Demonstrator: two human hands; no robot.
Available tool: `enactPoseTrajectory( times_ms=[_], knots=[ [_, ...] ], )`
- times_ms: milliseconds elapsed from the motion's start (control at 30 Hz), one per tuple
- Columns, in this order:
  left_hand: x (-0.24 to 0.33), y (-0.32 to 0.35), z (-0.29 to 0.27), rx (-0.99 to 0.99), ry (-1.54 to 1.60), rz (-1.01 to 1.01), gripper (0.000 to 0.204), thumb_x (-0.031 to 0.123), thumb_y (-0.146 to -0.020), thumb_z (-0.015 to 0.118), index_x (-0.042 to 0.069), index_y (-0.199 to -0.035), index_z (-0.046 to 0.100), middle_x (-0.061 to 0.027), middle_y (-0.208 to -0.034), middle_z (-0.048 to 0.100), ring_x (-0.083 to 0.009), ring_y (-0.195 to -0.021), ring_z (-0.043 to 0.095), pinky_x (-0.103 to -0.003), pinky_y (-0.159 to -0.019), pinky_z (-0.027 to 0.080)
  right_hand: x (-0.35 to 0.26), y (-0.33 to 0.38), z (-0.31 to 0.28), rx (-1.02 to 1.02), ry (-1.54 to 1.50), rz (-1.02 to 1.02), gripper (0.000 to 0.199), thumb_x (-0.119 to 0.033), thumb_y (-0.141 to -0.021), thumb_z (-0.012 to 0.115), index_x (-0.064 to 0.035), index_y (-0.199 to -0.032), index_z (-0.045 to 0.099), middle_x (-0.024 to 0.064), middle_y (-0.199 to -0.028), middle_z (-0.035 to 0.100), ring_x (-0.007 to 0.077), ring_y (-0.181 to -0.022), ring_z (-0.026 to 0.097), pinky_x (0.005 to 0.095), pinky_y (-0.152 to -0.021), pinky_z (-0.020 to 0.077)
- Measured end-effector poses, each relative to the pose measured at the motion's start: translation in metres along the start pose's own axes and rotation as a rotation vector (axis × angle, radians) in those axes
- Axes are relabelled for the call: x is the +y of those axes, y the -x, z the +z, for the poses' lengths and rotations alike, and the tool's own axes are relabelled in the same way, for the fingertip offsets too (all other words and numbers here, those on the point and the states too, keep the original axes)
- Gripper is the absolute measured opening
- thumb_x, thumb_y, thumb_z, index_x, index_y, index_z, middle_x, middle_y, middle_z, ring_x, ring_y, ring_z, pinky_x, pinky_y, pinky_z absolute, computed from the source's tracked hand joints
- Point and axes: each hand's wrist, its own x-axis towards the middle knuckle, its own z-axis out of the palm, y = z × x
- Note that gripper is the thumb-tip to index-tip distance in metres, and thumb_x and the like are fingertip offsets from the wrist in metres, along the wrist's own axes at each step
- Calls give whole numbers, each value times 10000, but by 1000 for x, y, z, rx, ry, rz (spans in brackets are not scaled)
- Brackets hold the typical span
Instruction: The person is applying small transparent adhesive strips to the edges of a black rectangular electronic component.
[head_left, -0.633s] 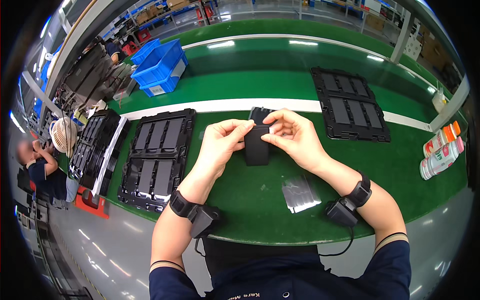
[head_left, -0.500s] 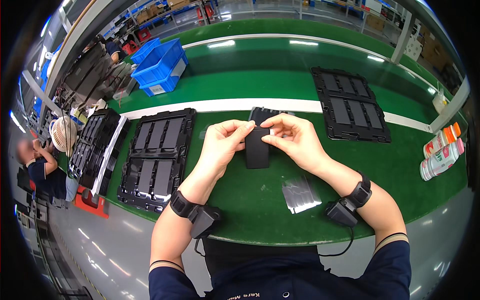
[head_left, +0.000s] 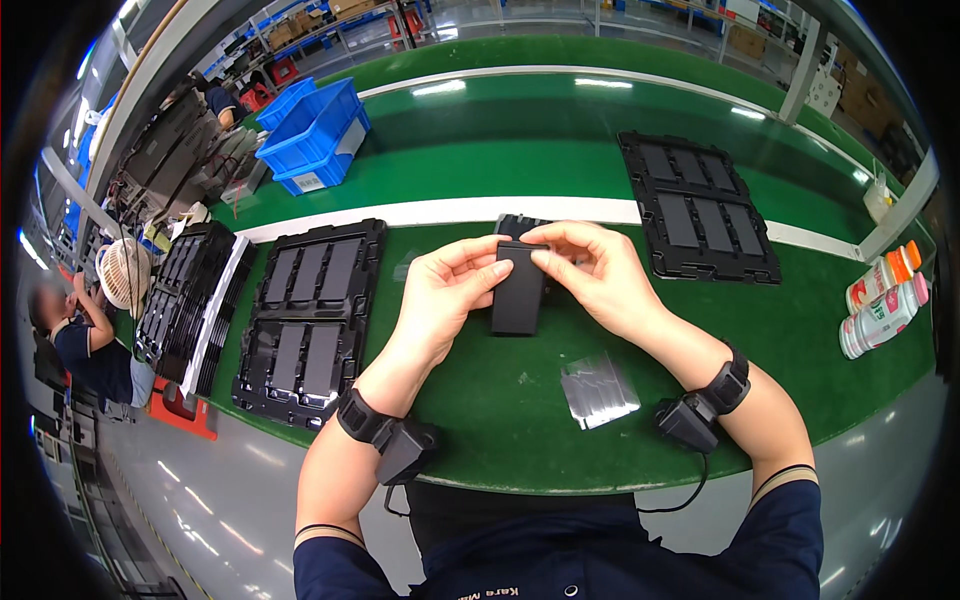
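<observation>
Between my two hands is a flat black rectangular piece (head_left: 516, 300), its long side pointing toward me. My left hand (head_left: 455, 285) pinches its upper left edge with thumb and fingers. My right hand (head_left: 592, 268) grips the upper right corner, its thumb pressed on the face. Just behind it, a black ribbed object (head_left: 520, 225) lies on the green mat, partly hidden by the fingers. Several clear plastic film strips (head_left: 598, 390) lie on the mat near my right forearm.
A black tray of flat dark pieces (head_left: 308, 318) lies at left; another tray (head_left: 697, 208) is at back right. Stacked trays (head_left: 185, 300) stand farther left. Blue bins (head_left: 315, 135) sit at the back, bottles (head_left: 882, 315) at the right edge. A person (head_left: 90, 335) sits at far left.
Both thumbs now press on the upper face of the black piece. My right fingers have shifted along its top edge; the piece stays in nearly the same place.
</observation>
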Motion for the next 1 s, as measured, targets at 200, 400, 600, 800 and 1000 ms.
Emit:
enactPoseTrajectory(
  times_ms=[200, 400, 600, 800, 1000],
  knots=[
    [-2, 5, 9, -26, -6, 96, 273, 44, -798, 672, 7, -1064, 622, -72, -908, 660, -96, -787, 626, -210, -662, 523, -8, -2, -5, 46, 591, -433, 132, -63, -789, 617, -37, -917, 640, 82, -790, 575, 215, -701, 600, 303, -627, 495],
    [-4, 12, 15, 33, -258, 172, 269, -7, -793, 663, -21, -1058, 618, -89, -908, 661, -99, -797, 628, -217, -697, 521, -16, 0, -9, -46, 892, -550, 108, -82, -769, 639, -24, -860, 628, 83, -749, 575, 247, -644, 602, 335, -557, 500],
    [-9, 14, 21, 49, -253, 227, 255, 25, -793, 666, -19, -1042, 637, -78, -891, 676, -83, -792, 629, -214, -740, 503, -13, 1, -7, -68, 905, -562, 150, -76, -702, 665, -16, -828, 608, 73, -716, 555, 239, -604, 589, 332, -533, 494],
    [-13, 13, 20, 59, -180, 199, 254, 20, -790, 669, -32, -1036, 632, -78, -888, 673, -83, -791, 626, -210, -739, 501, -7, 4, -2, -11, 849, -602, 157, -67, -690, 666, -18, -824, 602, 70, -700, 537, 237, -589, 579, 323, -520, 488],
    [-15, 8, 13, 46, 13, 146, 282, -16, -803, 640, -45, -1080, 600, -108, -930, 653, -106, -802, 618, -213, -714, 513, 1, 5, -7, -106, 311, -202, 270, -47, -772, 647, -11, -1037, 619, 56, -796, 600, 155, -677, 602, 262, -652, 508]
  ],
)
